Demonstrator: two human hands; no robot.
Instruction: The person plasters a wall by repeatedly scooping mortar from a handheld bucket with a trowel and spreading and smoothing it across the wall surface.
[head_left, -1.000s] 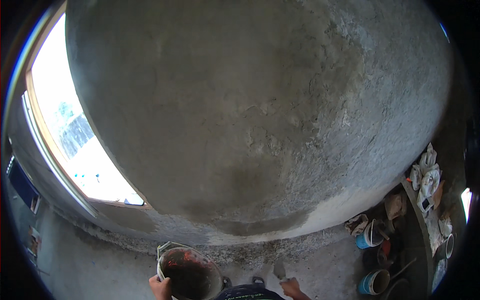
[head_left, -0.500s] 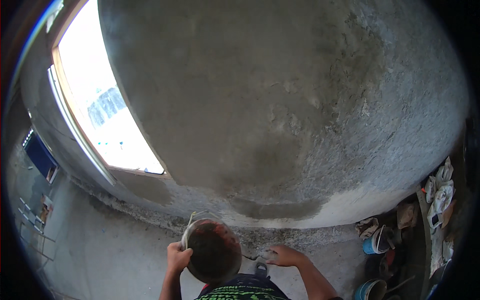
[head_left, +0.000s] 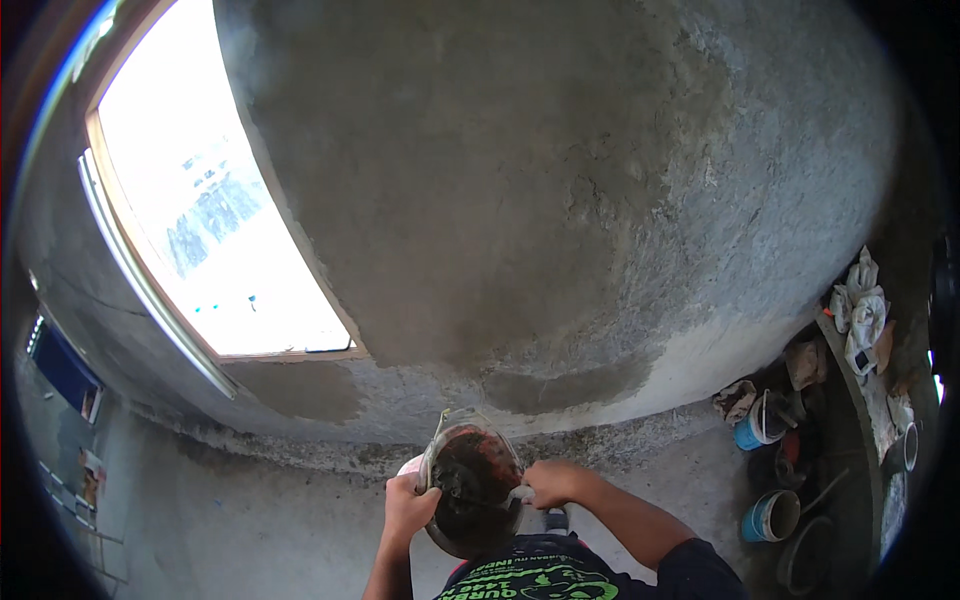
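A round bucket (head_left: pixel 470 485) of dark wet mortar is held up in front of my chest, below a grey plastered wall (head_left: pixel 560 180). My left hand (head_left: pixel 408 508) grips the bucket's left rim. My right hand (head_left: pixel 553 482) is at its right rim, closed on the handle of a small tool (head_left: pixel 515 495) that reaches into the mortar. A thin wire bail (head_left: pixel 450 420) arches over the bucket's far side.
A bright window opening (head_left: pixel 210 220) fills the left of the wall. Darker damp patches (head_left: pixel 570 385) sit low on the wall. At the right stand blue buckets (head_left: pixel 768 515), a dark tub (head_left: pixel 805 560) and crumpled sacks (head_left: pixel 862 310) on the floor.
The view has swung rightward and down across the wall. The bucket has come further up into view, and my right hand has moved in to its rim with the tool.
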